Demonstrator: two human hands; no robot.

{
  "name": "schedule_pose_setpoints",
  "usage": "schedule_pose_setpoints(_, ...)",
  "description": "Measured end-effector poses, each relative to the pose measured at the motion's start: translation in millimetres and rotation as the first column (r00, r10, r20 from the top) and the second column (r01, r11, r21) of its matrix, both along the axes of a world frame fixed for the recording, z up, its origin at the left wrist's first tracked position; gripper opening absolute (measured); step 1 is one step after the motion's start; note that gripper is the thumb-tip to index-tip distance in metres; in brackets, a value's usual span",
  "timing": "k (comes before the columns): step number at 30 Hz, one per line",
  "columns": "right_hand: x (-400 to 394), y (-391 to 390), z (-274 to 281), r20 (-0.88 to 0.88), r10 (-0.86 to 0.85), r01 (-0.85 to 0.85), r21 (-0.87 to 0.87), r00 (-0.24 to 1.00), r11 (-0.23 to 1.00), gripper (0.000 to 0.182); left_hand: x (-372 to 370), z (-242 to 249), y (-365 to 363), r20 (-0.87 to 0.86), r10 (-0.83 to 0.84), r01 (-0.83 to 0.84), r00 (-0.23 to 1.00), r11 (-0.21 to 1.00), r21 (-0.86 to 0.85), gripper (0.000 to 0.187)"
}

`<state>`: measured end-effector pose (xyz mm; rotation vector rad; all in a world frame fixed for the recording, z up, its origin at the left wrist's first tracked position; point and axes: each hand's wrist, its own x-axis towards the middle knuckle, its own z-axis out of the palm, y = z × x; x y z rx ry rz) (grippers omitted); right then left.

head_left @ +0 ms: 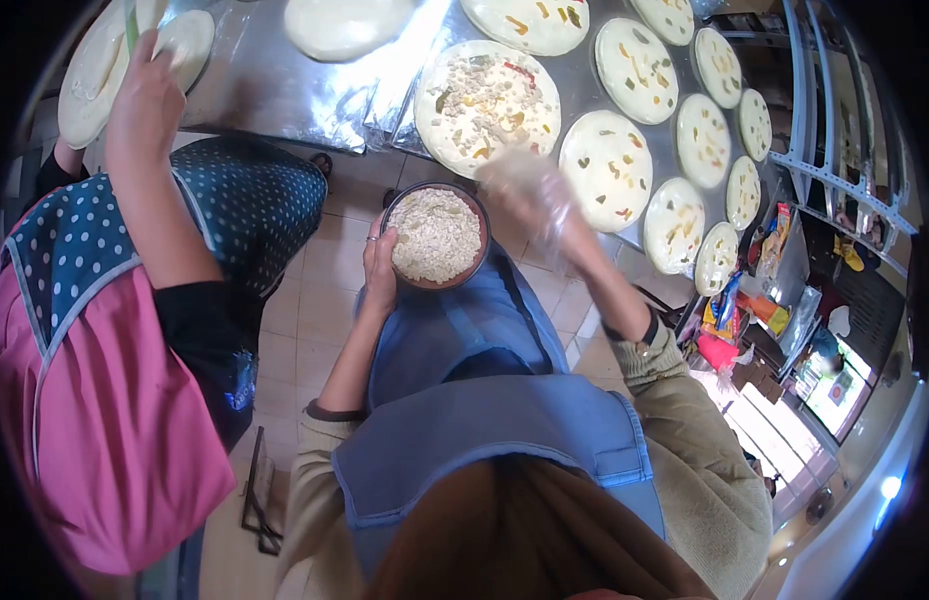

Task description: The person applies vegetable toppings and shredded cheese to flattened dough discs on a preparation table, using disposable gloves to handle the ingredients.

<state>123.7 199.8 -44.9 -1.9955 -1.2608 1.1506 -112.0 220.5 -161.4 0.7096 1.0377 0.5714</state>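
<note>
My left hand [381,268] grips the side of a round dark-rimmed bowl [469,274], held over my lap. Pale chopped crumbs [437,234] nearly fill the bowl. My right hand [530,200], in a clear plastic glove, is blurred just right of the bowl, near the front edge of a topped dough round [488,108]; its fingers are smeared by motion. Crumbs and yellow, green and red pieces lie on that round. Beside it another round [606,170] bears only coloured strips.
Several more dough rounds [637,72] stand on the metal table [275,100]. At the left a person in a dotted apron [255,200] works with a raised hand [145,105] over dough. Metal racks [845,180] and bright packages [723,310] are on the right.
</note>
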Motion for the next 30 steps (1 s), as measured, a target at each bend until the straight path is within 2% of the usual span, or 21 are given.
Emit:
schedule_pose_setpoints(1,-16,-1,7,0.048,0.096,-0.091,-0.089,0.994,0.992,0.021,3,3,0,0.012,0.0,0.0,1.0,1.0,0.012,0.042)
schedule_pose_setpoints(2,-31,-4,8,0.101,0.216,-0.205,-0.106,0.971,0.973,0.025,5,8,0,-0.01,-0.017,0.017,1.0,1.0,0.015,0.043)
schedule_pose_setpoints(3,-46,-6,6,0.151,0.332,-0.314,-0.128,0.931,0.941,0.029,8,14,0,-0.032,-0.033,0.034,0.999,0.999,0.019,0.044)
schedule_pose_setpoints(5,-73,-14,-17,0.211,0.546,-0.48,-0.293,0.811,0.827,0.043,9,15,0,-0.027,-0.059,0.06,0.998,0.997,0.048,0.046)
schedule_pose_setpoints(6,-85,-33,-45,0.395,0.515,-0.474,-0.203,0.761,0.857,0.048,9,8,-2,-0.001,-0.071,0.07,0.998,0.995,0.073,0.046)
schedule_pose_setpoints(9,-83,-24,-34,0.27,0.535,-0.497,-0.202,0.8,0.844,0.042,6,0,-6,-0.024,-0.106,0.108,0.994,0.987,0.118,0.046)
schedule_pose_setpoints(12,-74,-46,-76,0.272,0.458,-0.479,0.01,0.846,0.878,0.04,6,6,-9,-0.055,-0.111,0.116,0.992,0.989,0.091,0.047)
schedule_pose_setpoints(15,-66,-33,-46,0.237,0.466,-0.465,-0.067,0.852,0.883,0.038,7,15,-5,-0.024,-0.117,0.118,0.993,0.989,0.083,0.047)
schedule_pose_setpoints(18,-67,-39,-56,0.183,0.339,-0.351,0.033,0.923,0.936,0.035,8,13,-3,0.019,-0.115,0.113,0.993,0.99,0.083,0.046)
schedule_pose_setpoints(21,-60,-31,-46,0.199,0.291,-0.308,0.059,0.936,0.95,0.028,7,3,-5,0.044,-0.086,0.083,0.995,0.995,0.063,0.042)
schedule_pose_setpoints(23,-56,-30,-45,0.127,0.249,-0.253,0.009,0.96,0.968,0.023,7,1,-5,0.036,-0.066,0.063,0.997,0.995,0.077,0.036)
schedule_pose_setpoints(27,-58,-26,-38,-0.076,0.132,-0.136,-0.045,0.988,0.99,0.015,6,2,-4,0.019,-0.075,0.074,0.997,0.996,0.047,0.045)
schedule_pose_setpoints(30,-55,-19,-34,-0.223,0.039,-0.095,-0.246,0.974,0.965,0.014,7,2,-4,0.033,-0.071,0.069,0.997,0.997,0.04,0.045)
